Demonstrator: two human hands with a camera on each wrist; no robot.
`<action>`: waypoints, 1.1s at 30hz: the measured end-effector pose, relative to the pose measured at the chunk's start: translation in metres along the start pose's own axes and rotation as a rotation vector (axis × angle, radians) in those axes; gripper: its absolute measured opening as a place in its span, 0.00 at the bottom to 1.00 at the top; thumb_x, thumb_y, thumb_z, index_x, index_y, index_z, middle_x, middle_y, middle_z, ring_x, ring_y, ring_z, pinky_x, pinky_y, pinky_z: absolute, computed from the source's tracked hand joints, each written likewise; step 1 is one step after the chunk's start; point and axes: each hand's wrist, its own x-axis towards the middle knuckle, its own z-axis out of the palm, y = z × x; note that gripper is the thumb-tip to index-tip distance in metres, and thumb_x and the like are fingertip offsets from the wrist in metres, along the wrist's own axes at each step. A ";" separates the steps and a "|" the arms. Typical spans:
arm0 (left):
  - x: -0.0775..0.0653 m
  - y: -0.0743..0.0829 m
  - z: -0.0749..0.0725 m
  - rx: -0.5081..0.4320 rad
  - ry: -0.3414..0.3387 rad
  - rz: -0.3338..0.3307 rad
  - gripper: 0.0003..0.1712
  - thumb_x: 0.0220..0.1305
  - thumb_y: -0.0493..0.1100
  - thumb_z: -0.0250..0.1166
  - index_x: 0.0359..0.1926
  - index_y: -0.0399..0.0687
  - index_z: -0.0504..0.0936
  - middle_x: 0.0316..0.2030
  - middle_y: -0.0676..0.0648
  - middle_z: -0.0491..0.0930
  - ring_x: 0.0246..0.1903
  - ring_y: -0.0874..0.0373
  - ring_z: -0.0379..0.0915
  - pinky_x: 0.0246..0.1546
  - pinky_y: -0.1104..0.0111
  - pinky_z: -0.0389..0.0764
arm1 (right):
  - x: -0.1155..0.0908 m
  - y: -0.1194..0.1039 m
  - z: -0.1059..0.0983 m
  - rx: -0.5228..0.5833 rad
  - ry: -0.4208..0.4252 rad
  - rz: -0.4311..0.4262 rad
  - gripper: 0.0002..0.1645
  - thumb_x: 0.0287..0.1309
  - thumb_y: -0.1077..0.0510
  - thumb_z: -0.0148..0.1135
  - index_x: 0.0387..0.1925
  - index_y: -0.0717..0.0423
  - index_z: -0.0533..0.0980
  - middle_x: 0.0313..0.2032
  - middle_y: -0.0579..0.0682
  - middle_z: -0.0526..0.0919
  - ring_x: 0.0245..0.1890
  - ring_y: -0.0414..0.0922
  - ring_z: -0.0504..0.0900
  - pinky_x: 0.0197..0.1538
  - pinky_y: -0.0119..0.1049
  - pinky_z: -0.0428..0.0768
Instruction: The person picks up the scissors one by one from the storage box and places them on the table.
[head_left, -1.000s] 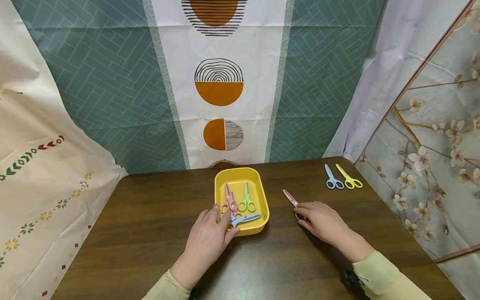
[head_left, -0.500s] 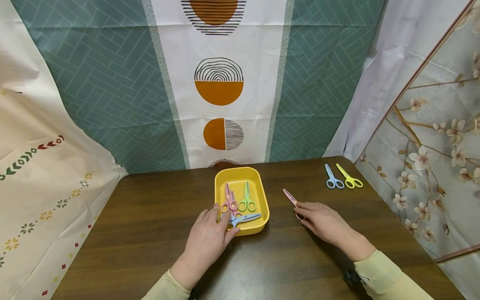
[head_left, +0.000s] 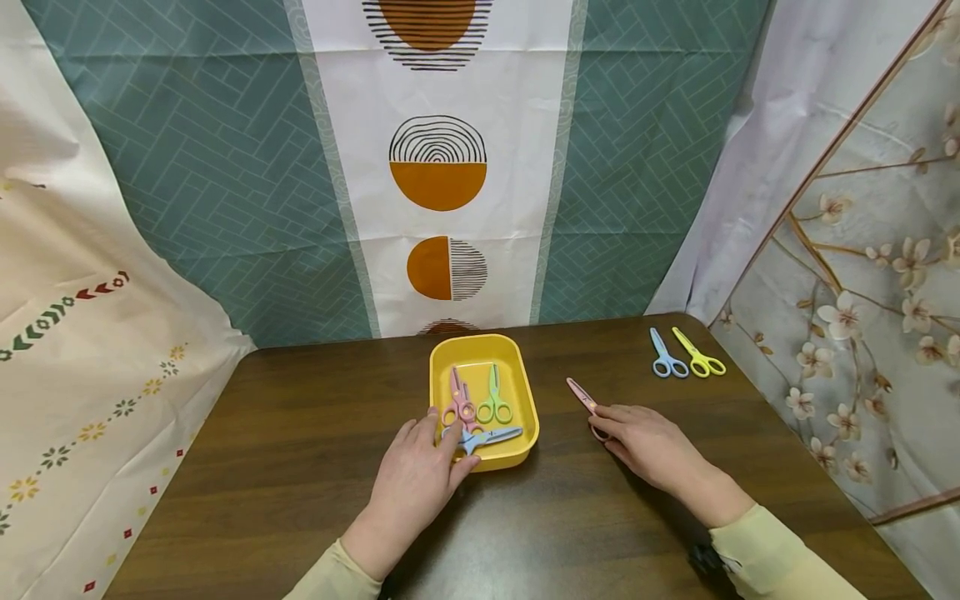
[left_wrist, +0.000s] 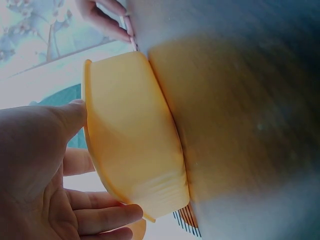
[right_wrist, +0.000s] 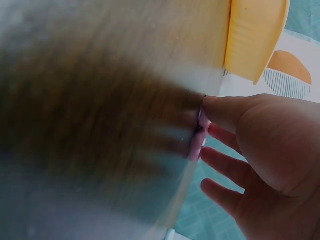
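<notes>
fingers of left hand [head_left: 416, 471] apart against yellow tray [left_wrist: 131, 120], fingers of right hand [head_left: 651, 444] pinching pink scissors [head_left: 581, 395], at the handle

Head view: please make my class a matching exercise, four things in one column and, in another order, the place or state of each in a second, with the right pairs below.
Column one
1. Green scissors
2. Yellow scissors
3. Left hand
4. Right hand

Column two
A. Holding pink scissors outside the tray
B. At the back right of the table, next to blue scissors
C. Touching the tray's rim
D. Lying inside the tray

Right pairs: 1-D, 2-B, 3-C, 4-A
</notes>
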 end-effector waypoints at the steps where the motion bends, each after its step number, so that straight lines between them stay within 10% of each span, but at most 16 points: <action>1: 0.000 0.000 0.000 0.001 -0.007 -0.002 0.33 0.70 0.64 0.76 0.58 0.40 0.89 0.52 0.29 0.86 0.51 0.35 0.86 0.62 0.45 0.84 | -0.001 0.000 0.000 0.002 0.003 -0.002 0.26 0.61 0.60 0.83 0.60 0.56 0.88 0.62 0.56 0.88 0.61 0.57 0.88 0.63 0.59 0.84; 33: 0.000 0.000 -0.002 -0.006 -0.059 -0.026 0.34 0.72 0.65 0.73 0.60 0.41 0.89 0.56 0.28 0.85 0.56 0.36 0.86 0.64 0.45 0.82 | 0.006 -0.003 -0.004 0.025 -0.064 0.096 0.25 0.68 0.54 0.79 0.62 0.59 0.87 0.64 0.60 0.86 0.64 0.60 0.86 0.65 0.60 0.82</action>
